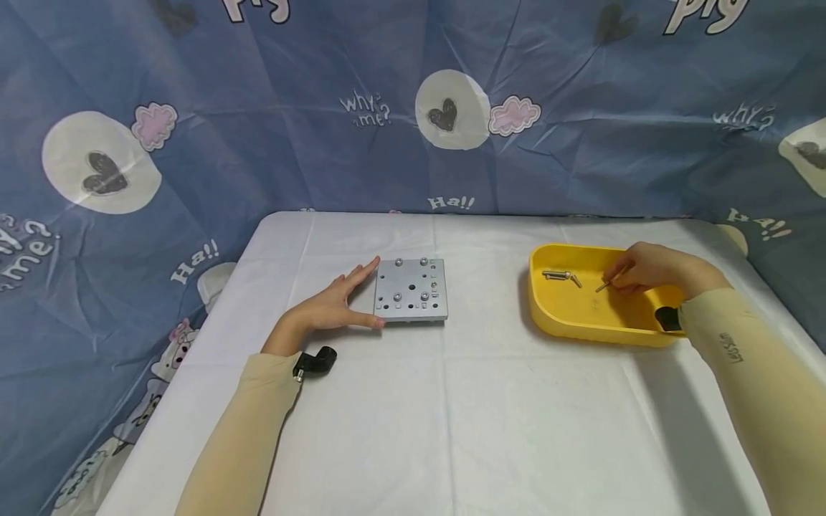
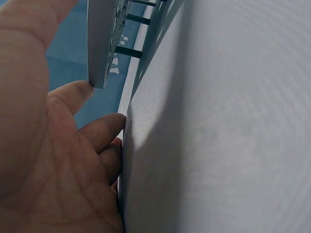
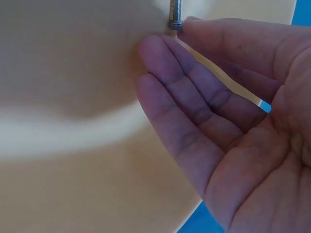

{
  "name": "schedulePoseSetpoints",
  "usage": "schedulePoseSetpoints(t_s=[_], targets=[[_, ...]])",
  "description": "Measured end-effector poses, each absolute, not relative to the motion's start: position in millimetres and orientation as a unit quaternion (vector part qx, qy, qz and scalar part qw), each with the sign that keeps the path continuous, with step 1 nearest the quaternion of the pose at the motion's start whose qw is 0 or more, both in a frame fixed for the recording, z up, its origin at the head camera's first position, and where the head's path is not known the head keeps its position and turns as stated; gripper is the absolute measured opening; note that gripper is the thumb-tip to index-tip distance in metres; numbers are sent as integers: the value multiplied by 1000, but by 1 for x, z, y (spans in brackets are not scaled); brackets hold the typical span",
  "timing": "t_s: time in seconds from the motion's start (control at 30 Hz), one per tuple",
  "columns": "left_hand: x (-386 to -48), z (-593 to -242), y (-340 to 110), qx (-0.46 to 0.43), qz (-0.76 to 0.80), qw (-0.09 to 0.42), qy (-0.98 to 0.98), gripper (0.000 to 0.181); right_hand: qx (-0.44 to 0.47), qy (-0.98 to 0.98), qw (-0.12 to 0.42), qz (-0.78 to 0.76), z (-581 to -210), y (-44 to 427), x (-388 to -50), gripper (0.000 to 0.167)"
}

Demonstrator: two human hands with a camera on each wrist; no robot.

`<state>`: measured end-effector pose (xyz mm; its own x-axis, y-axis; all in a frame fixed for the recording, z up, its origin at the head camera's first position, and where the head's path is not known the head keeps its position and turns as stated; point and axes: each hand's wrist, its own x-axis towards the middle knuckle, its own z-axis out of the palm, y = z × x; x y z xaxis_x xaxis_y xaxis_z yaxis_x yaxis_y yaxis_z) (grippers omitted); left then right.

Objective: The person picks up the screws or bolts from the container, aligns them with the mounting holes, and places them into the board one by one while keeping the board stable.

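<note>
A grey metal plate with holes and several screws lies on the table, left of the middle. My left hand is at its left side, thumb and index finger spread; the thumb touches the front left corner. In the left wrist view a fingertip touches the plate's edge, and screw shanks stick out beneath. On the right, my right hand pinches a small screw over the yellow tray. The right wrist view shows the screw at the thumb and fingertips.
Several loose screws lie in the tray's left part. A white cloth covers the table. Behind the table hangs a blue printed curtain. Both sleeved wrists carry a black camera.
</note>
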<state>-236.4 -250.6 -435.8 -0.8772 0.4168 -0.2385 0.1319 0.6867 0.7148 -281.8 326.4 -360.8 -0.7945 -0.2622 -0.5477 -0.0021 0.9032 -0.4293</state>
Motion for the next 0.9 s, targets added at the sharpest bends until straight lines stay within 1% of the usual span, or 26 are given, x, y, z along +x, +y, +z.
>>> schedulePoseSetpoints(t_s=[0.2,0.37,0.53,0.63,0.77,0.9], targets=[[-237,-436,-251,152,369,198,895,128,-65,935,296,-183,-364,325,-285,34],[-237,-435,-251,151,369,198,895,127,-75,942,284,-165,-364,322,-285,28],[-237,-433,-251,153,364,198,897,129,-65,941,292,-158,-363,318,-284,23],[-236,-432,-251,153,364,198,897,129,-69,945,288,-142,-364,317,-284,21],[-236,-433,-252,153,364,198,897,128,-77,950,278,-120,-366,317,-285,20],[-236,-434,-251,151,365,197,898,128,-73,946,288,-127,-366,317,-286,20]])
